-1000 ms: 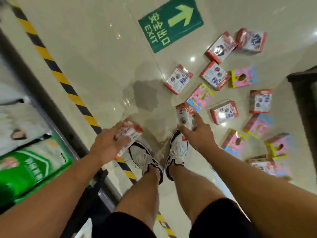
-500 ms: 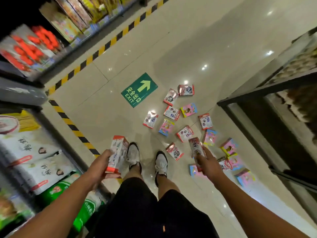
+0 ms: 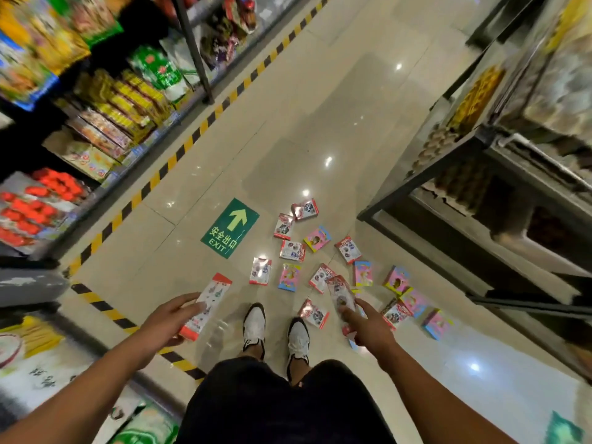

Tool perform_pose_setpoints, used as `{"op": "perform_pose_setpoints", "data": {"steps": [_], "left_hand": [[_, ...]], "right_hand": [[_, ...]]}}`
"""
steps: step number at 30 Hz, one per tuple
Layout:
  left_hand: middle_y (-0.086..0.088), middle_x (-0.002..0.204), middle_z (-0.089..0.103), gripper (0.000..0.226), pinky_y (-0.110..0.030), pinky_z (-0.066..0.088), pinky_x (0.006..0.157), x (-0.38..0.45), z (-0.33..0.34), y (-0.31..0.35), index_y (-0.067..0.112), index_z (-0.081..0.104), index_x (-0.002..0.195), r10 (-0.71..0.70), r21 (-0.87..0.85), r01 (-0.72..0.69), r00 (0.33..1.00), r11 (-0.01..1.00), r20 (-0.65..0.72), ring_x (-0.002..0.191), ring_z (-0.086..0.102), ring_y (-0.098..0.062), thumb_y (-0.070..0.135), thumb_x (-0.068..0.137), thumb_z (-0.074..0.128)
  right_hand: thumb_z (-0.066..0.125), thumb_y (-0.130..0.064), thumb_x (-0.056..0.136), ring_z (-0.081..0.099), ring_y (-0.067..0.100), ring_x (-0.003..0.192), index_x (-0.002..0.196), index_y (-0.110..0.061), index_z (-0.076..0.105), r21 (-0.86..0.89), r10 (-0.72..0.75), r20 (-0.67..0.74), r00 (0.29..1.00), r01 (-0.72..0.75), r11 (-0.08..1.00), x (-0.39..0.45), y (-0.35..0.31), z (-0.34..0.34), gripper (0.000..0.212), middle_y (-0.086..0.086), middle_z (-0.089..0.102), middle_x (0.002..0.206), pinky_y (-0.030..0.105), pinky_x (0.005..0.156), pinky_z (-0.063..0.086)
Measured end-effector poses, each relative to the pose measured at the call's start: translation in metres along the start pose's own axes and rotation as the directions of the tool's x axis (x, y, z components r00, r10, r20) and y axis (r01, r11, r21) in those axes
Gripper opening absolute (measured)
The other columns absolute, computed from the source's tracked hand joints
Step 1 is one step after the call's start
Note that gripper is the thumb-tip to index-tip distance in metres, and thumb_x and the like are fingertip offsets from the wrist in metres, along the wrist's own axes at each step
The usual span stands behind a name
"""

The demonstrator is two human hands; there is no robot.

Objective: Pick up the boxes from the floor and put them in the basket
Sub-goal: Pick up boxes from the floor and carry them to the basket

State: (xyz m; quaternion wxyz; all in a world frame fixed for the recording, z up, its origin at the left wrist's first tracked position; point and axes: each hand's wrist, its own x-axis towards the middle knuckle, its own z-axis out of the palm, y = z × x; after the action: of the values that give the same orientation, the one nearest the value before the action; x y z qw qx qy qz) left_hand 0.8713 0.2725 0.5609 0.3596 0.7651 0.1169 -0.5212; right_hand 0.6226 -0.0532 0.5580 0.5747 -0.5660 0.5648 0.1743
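My left hand (image 3: 166, 322) grips a red-and-white box (image 3: 209, 302) held well above the floor, left of my feet. A second red-and-white box (image 3: 339, 294) is held in my right hand (image 3: 368, 328), right of my feet. Several more boxes lie scattered on the shiny tiled floor ahead and to the right: red-and-white ones such as the box (image 3: 260, 271) in front of my left shoe, and pink ones such as the box (image 3: 317, 238) farther out. No basket is in view.
Stocked shelves (image 3: 105, 123) line the left side behind yellow-black floor tape (image 3: 205, 123). A dark metal rack (image 3: 480, 193) stands on the right. A green exit sign (image 3: 230, 228) is stuck on the floor. My white shoes (image 3: 275, 328) stand among the nearest boxes.
I have straightened up from a crouch, so the floor looks farther away and the shelves have come into view. Both hands have risen with their boxes.
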Motion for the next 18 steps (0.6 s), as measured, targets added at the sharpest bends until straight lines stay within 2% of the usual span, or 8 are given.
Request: {"op": "perform_pose_setpoints", "data": {"steps": [1, 4, 6, 8, 11, 14, 16, 18], "left_hand": [[0.003, 0.096, 0.078, 0.019, -0.047, 0.055, 0.091, -0.001, -0.007, -0.001, 0.041, 0.067, 0.113, 0.008, 0.018, -0.008, 1.0, 1.0, -0.002, 0.099, 0.071, -0.027, 0.039, 0.094, 0.066], [-0.004, 0.109, 0.074, 0.029, -0.053, 0.056, 0.095, -0.007, -0.024, -0.001, 0.035, 0.063, 0.124, 0.029, 0.056, -0.029, 1.0, 0.998, -0.001, 0.1, 0.071, -0.03, 0.039, 0.095, 0.065], [-0.008, 0.109, 0.074, 0.035, -0.049, 0.058, 0.088, -0.005, -0.03, 0.001, 0.03, 0.061, 0.128, 0.041, 0.06, -0.04, 0.999, 0.997, -0.009, 0.098, 0.071, -0.032, 0.036, 0.094, 0.067], [-0.012, 0.105, 0.075, 0.038, -0.039, 0.058, 0.076, -0.001, -0.031, 0.006, 0.024, 0.062, 0.129, 0.042, 0.08, -0.042, 0.999, 0.996, -0.008, 0.095, 0.071, -0.035, 0.031, 0.093, 0.07], [-0.016, 0.102, 0.074, 0.043, -0.036, 0.06, 0.068, 0.003, -0.019, 0.025, 0.021, 0.061, 0.13, 0.054, 0.172, -0.065, 0.996, 0.983, 0.065, 0.092, 0.073, -0.036, 0.03, 0.09, 0.074], [-0.011, 0.103, 0.073, 0.05, -0.037, 0.061, 0.069, 0.005, 0.0, 0.058, 0.022, 0.058, 0.134, 0.114, 0.292, -0.151, 0.984, 0.944, 0.139, 0.089, 0.074, -0.031, 0.034, 0.088, 0.075], [-0.008, 0.104, 0.072, 0.055, -0.037, 0.061, 0.072, 0.004, 0.021, 0.083, 0.024, 0.055, 0.138, 0.143, 0.393, -0.215, 0.969, 0.894, 0.203, 0.09, 0.074, -0.027, 0.039, 0.088, 0.074], [-0.004, 0.104, 0.071, 0.059, -0.036, 0.061, 0.072, 0.001, 0.047, 0.109, 0.024, 0.052, 0.138, 0.183, 0.491, -0.296, 0.947, 0.82, 0.265, 0.087, 0.074, -0.024, 0.043, 0.087, 0.075]], "right_hand": [[0.066, -0.034, 0.095, 0.057, 0.015, 0.063, 0.11, -0.038, 0.056, 0.025, 0.014, -0.011, 1.0, -0.014, 1.0, -0.001, 0.0, -0.001, 0.018, 0.006, 0.067, 0.085, 0.016, 0.044, 0.044], [0.063, -0.032, 0.094, 0.051, 0.015, 0.056, 0.13, -0.027, 0.05, 0.098, 0.045, -0.031, 0.998, -0.042, 0.994, -0.006, -0.001, -0.005, 0.038, 0.005, 0.061, 0.078, 0.025, 0.048, 0.035], [0.06, -0.034, 0.095, 0.05, 0.017, 0.056, 0.134, -0.028, 0.046, 0.129, 0.046, -0.069, 0.997, -0.036, 0.991, -0.014, 0.002, -0.012, 0.042, 0.007, 0.061, 0.082, 0.028, 0.052, 0.034], [0.058, -0.035, 0.096, 0.048, 0.019, 0.057, 0.132, -0.027, 0.048, 0.179, 0.048, -0.089, 0.995, -0.031, 0.983, -0.027, 0.007, -0.019, 0.039, 0.009, 0.061, 0.083, 0.029, 0.055, 0.033], [0.06, -0.035, 0.094, 0.051, 0.017, 0.05, 0.127, -0.029, 0.052, 0.27, 0.065, -0.139, 0.988, -0.025, 0.962, -0.052, 0.027, -0.03, 0.035, 0.008, 0.062, 0.081, 0.029, 0.055, 0.034], [0.068, -0.042, 0.084, 0.071, 0.022, 0.063, 0.125, -0.036, 0.052, 0.327, 0.131, -0.233, 0.964, -0.049, 0.944, -0.073, 0.07, -0.036, 0.044, 0.007, 0.074, 0.096, 0.03, 0.056, 0.045], [0.074, -0.042, 0.078, 0.072, 0.023, 0.068, 0.12, -0.035, 0.056, 0.376, 0.183, -0.278, 0.943, -0.069, 0.924, -0.092, 0.108, -0.036, 0.046, 0.008, 0.076, 0.095, 0.028, 0.053, 0.046], [0.076, -0.038, 0.079, 0.069, 0.019, 0.061, 0.113, -0.033, 0.057, 0.434, 0.259, -0.316, 0.913, -0.103, 0.895, -0.117, 0.137, -0.036, 0.039, 0.009, 0.075, 0.089, 0.025, 0.05, 0.043]]}}
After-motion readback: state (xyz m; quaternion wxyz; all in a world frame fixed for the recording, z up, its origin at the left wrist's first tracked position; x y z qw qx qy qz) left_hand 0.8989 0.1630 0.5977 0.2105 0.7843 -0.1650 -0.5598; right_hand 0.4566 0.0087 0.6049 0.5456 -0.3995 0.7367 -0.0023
